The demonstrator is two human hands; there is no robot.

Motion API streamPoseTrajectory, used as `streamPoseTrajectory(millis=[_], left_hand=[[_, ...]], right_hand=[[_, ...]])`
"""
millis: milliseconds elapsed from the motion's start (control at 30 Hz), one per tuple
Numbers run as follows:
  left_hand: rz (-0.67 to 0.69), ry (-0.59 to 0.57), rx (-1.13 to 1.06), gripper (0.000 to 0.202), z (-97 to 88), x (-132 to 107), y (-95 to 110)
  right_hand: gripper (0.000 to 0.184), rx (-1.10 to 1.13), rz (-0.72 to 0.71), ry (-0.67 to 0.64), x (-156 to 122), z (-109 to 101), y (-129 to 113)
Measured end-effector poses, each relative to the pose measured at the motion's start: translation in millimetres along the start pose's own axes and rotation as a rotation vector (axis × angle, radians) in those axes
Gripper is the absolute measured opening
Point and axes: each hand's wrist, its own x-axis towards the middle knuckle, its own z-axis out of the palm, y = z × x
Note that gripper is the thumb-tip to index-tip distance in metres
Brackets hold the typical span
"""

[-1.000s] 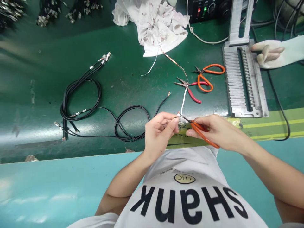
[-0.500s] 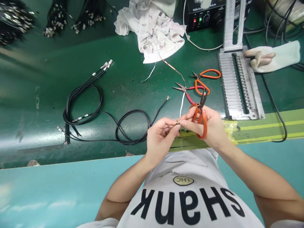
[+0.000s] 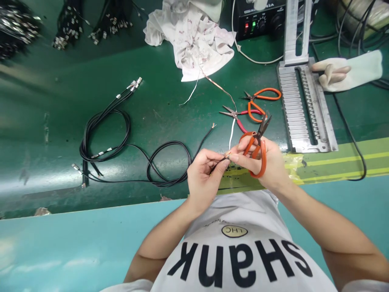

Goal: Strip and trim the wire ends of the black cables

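Observation:
My left hand (image 3: 203, 174) is closed, pinching a thin black cable (image 3: 218, 163) near its stripped end. My right hand (image 3: 272, 164) keeps orange-handled scissors (image 3: 263, 160) looped over its fingers, blades pointing away from me and slightly apart. The thumb and fingertips of that hand also pinch the bare wires at the cable end, touching my left fingertips. Just beyond them lies a narrow white strip (image 3: 231, 134); whether it touches my fingers I cannot tell. Red-handled pliers (image 3: 234, 113) and a second orange-handled pair of scissors (image 3: 253, 99) lie past my right hand.
Coiled black cables (image 3: 105, 136) lie at left, another coil (image 3: 168, 162) nearer my left hand. A crumpled white cloth (image 3: 200, 44), black control box (image 3: 258, 20), slotted metal fixture (image 3: 326, 125) and white glove (image 3: 349, 73) stand or lie farther back. Cable bundles (image 3: 68, 28) are at the far left.
The scissor blades in my right hand have spread a little and tilted to the right. Both hands stay pinched at the cable end, and slightly more black cable shows. The view shifted slightly.

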Motion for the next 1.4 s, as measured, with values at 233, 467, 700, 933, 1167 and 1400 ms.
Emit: streamPoseTrajectory(millis=[233,467,700,933,1167,1400], left_hand=[[0.043,0.015,0.009,0.015,2.3,0.0,-1.8],[-0.088,-0.090,-0.026,0.017,-2.8,-1.5,5.0],[-0.327,-0.322,-0.110,0.029,-18.0,11.8,13.0],[-0.568,-0.612,-0.185,0.031,-30.1,32.6,15.7],[-0.547,-0.556,-0.188,0.025,-23.2,27.0,21.5],[-0.344,-0.363,-0.139,0.021,-13.1,20.5,23.4]], right_hand=[[0.029,-0.036,-0.040,0.050,-1.1,2.8,0.0],[0.034,-0.110,-0.052,0.026,0.2,4.5,-3.8],[0.034,-0.149,-0.065,-0.048,5.3,0.4,-2.7],[0.034,-0.127,-0.131,-0.106,15.1,2.6,10.0],[0.024,-0.392,-0.261,0.077,31.2,-8.3,0.1],[0.011,-1.277,-0.484,0.304,29.1,-62.2,-23.3]])
